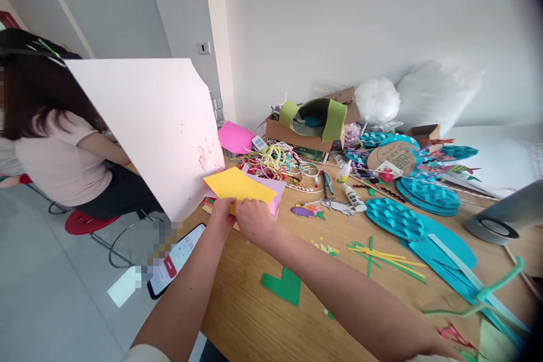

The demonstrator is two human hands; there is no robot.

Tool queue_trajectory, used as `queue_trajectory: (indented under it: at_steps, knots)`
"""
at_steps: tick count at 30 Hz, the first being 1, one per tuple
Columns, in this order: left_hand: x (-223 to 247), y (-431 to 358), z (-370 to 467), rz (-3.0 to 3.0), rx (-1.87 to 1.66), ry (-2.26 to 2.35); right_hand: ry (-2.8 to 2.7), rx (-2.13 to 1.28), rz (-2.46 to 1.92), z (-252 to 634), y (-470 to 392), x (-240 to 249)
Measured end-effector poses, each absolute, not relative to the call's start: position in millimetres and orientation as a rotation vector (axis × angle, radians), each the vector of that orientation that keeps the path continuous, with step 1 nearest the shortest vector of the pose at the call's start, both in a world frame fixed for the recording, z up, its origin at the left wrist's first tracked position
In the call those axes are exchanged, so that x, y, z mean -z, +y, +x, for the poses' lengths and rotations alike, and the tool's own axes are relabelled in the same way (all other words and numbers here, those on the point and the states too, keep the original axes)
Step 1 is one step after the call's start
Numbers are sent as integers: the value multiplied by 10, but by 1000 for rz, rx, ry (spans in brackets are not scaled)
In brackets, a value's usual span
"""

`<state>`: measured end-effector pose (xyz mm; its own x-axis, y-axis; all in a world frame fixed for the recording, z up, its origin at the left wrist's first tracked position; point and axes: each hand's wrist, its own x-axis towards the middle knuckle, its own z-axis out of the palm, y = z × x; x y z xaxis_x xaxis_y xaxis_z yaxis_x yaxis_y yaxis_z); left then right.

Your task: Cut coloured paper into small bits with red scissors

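A sheet of yellow paper (238, 182) is gripped at its near edge by both hands. My left hand (222, 212) is closed on it, thumb pressed against the sheet. Right beside it, my right hand (255, 219) has its fingers curled over the same edge; the fingertips are hidden. Under the yellow paper lie pink and lilac sheets (278, 189). A green paper piece (288, 287) lies on the table nearer to me. Thin green and yellow paper strips (382, 254) are to the right, beside small yellow scraps (326, 246).
A white board (161, 124) stands upright at the left, with a seated person (63, 141) behind it. A phone (180, 257) lies at the table's left edge. Glue bottles (354, 198), blue paper discs (394, 219), a tape roll (492, 231) and a cardboard box (292, 133) occupy the table.
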<state>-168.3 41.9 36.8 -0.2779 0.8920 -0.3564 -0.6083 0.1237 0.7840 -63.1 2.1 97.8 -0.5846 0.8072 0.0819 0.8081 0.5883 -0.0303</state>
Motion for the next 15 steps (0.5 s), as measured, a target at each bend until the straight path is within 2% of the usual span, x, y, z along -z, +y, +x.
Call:
queue_trajectory:
  at_steps: [8, 15]
  knots:
    - [-361, -310, -1935, 203, -1615, 1097, -2317, -331, -1375, 183, 321, -1392]
    - [-263, -876, -1955, 176, -1539, 1110, -2384, -221, -1589, 481, 911, -1014]
